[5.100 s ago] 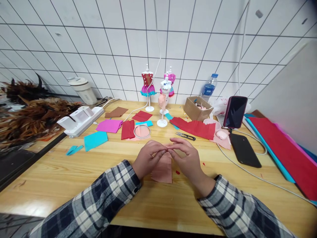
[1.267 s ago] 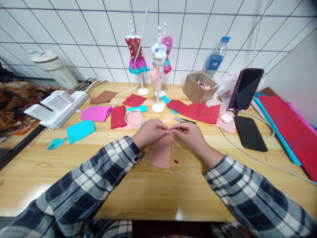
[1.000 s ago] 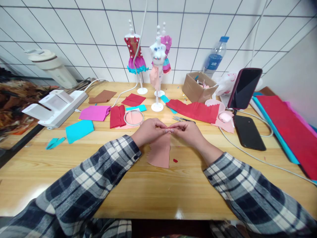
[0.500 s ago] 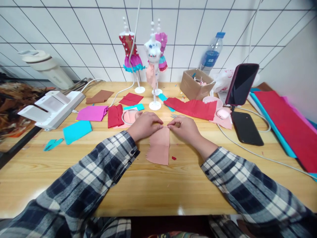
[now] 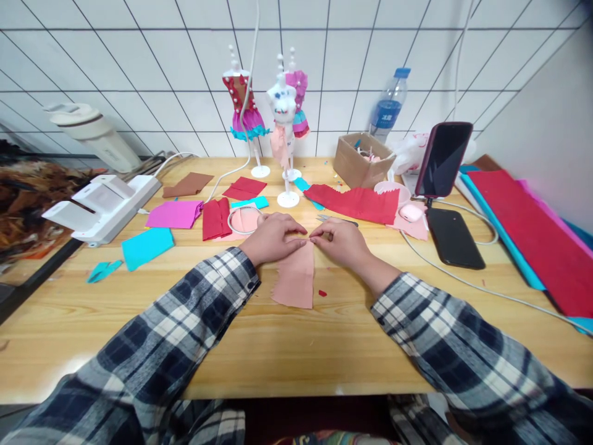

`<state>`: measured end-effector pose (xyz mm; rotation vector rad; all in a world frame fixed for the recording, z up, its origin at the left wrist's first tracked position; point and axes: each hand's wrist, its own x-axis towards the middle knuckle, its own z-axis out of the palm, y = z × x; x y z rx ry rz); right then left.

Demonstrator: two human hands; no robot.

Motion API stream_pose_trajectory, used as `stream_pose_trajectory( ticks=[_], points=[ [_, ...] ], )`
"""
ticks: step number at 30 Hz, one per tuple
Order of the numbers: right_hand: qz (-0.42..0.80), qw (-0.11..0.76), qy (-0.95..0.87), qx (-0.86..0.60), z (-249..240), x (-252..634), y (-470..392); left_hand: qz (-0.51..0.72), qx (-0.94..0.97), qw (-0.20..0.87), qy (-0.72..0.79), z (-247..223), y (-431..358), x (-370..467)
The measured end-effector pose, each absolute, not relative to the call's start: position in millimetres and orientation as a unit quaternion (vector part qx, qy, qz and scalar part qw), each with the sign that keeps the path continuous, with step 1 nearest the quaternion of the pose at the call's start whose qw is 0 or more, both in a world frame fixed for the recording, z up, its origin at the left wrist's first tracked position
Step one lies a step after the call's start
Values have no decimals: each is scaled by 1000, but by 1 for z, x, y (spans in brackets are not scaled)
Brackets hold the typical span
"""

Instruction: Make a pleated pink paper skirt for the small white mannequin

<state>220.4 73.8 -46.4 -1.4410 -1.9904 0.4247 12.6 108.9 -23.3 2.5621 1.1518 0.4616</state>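
Observation:
A piece of dusty-pink fabric (image 5: 295,281) lies on the wooden table with its far edge between my two hands. My left hand (image 5: 275,238) rests at the upper left of it, thumb and fingers closed on the far edge. At the right corner of that edge, my right hand (image 5: 340,242) pinches the fabric between thumb and forefinger. The far edge looks narrowly folded, though the fingers partly cover it. Just beyond my right hand lies a pair of scissors or tweezers (image 5: 324,218), half hidden. A tiny red scrap (image 5: 323,293) sits right of the fabric.
Small white dress forms (image 5: 281,102) stand near the tiled wall. Red fabric (image 5: 356,204), turquoise fabric (image 5: 148,247) and magenta fabric (image 5: 173,214) pieces lie around. A cardboard box (image 5: 361,162), bottle (image 5: 388,108), phone on a stand (image 5: 443,159), dark phone (image 5: 455,238) and power strip (image 5: 109,210) border the workspace.
The view has shifted slightly. My hands stay at the fabric's far edge, my right fingers now a little closer to the left ones, and the edge looks more folded over.

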Motion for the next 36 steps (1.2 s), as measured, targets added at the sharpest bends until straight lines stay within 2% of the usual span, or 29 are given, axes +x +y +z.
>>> stream_pose_trajectory(
  ticks=[9, 18, 31, 36],
  points=[
    [143, 330, -756, -546, -48, 216, 72, 186, 880, 144, 412, -30, 107, 24],
    [177, 329, -754, -540, -46, 218, 72, 200, 866, 146, 435, -31, 104, 23],
    [140, 278, -768, -560, -39, 217, 69, 185, 876, 169, 412, -27, 107, 10],
    [138, 271, -769, -563, -40, 219, 68, 171, 880, 127, 425, -22, 105, 10]
  ],
)
